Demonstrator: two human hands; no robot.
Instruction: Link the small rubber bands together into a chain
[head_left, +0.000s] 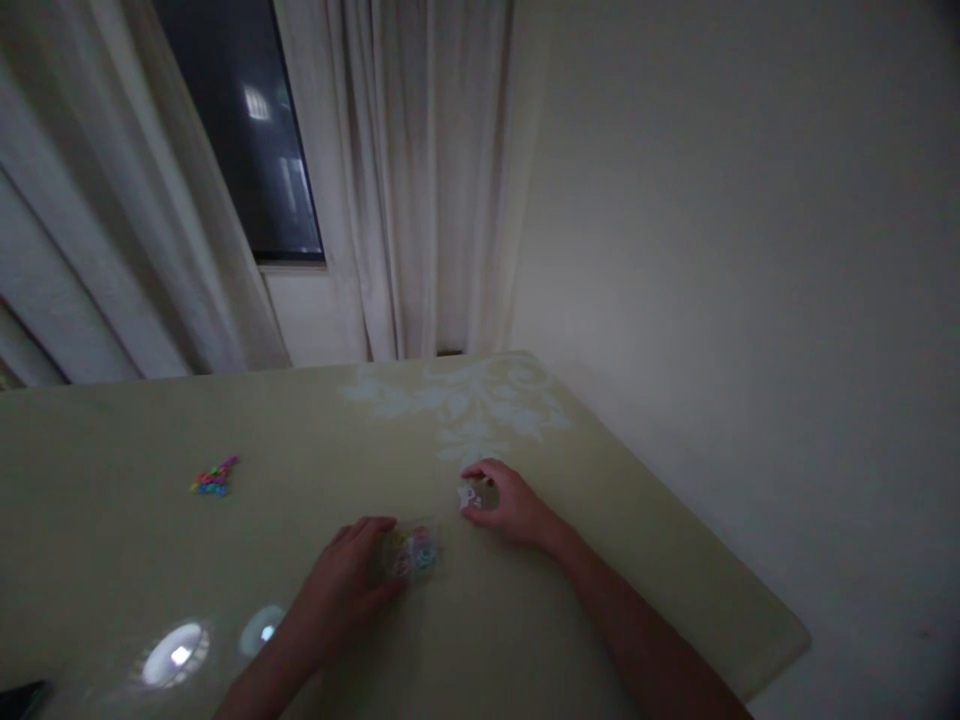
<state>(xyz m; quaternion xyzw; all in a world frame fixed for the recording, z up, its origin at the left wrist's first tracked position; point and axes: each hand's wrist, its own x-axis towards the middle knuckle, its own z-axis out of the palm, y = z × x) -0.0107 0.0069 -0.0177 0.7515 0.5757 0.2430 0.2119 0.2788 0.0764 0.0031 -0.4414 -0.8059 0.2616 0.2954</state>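
My left hand [358, 572] grips the left side of a small clear plastic box [421, 556]. Small coloured pieces, among them pink, yellow and teal ones, show through it; their exact kind is too blurred to tell. Farther forward and to the right, my right hand [510, 502] curls its thumb and fingers round a small cluster of white pieces [469, 496] at the tabletop. Whether these are loose or in a clear holder I cannot tell. A short gap separates the two hands.
On the left of the table [315, 430] lies a little pile of bright multicoloured pieces [214, 477]. A dark object [24, 698] pokes in at the bottom left corner. Curtains [442, 180] and a window stand behind the table, and a wall [712, 250] borders its right edge.
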